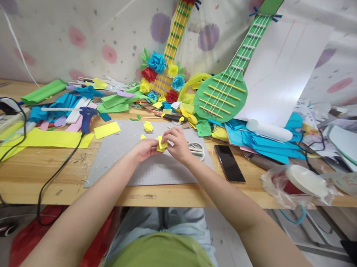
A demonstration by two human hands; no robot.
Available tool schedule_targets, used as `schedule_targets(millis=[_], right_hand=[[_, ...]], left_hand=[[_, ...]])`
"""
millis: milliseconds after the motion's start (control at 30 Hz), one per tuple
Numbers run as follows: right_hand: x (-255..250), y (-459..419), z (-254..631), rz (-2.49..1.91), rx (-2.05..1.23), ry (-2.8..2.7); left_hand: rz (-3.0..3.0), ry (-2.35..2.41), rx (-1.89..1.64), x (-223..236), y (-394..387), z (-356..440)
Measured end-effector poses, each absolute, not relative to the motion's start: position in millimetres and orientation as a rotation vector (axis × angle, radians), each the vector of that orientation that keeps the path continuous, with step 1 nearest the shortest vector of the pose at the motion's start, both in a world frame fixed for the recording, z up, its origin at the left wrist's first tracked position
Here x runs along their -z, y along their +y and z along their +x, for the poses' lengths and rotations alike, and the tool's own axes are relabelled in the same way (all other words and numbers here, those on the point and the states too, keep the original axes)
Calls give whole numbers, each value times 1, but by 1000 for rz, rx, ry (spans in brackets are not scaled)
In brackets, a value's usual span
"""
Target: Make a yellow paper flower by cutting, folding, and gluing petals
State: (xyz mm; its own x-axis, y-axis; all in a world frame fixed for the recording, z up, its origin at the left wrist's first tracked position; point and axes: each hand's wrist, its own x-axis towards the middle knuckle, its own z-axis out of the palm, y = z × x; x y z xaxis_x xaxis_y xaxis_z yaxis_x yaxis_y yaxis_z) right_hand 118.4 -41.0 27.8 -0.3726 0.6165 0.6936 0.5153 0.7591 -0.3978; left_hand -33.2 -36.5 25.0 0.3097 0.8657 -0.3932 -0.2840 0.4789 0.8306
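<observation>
Over the grey cutting mat (pixel 113 157), both my hands meet at a small folded piece of yellow paper (pixel 161 143). My left hand (pixel 145 149) pinches its left side. The fingers of my right hand (pixel 178 144) are closed on its upper right part. A crumpled yellow paper flower (pixel 148 126) lies on the mat just beyond my hands, and a small yellow scrap (pixel 143 137) shows by the left fingers. White-handled scissors (pixel 197 150) rest on the mat beside my right hand, partly hidden by it.
A blue glue gun (pixel 86 118) and yellow paper strips (pixel 54 138) lie on the left. A black phone (pixel 229 163) is on the right, near a plastic-wrapped roll (pixel 305 181). A green paper guitar (pixel 221 96) and a flowered yellow one (pixel 174 36) lean at the back among coloured scraps.
</observation>
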Motion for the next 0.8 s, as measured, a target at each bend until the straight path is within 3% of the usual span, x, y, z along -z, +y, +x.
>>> schedule_targets(millis=[800], right_hand=[[-18, -37, 129, -1081, -392, -1905]], left_hand=[[708, 933, -942, -32, -37, -23]])
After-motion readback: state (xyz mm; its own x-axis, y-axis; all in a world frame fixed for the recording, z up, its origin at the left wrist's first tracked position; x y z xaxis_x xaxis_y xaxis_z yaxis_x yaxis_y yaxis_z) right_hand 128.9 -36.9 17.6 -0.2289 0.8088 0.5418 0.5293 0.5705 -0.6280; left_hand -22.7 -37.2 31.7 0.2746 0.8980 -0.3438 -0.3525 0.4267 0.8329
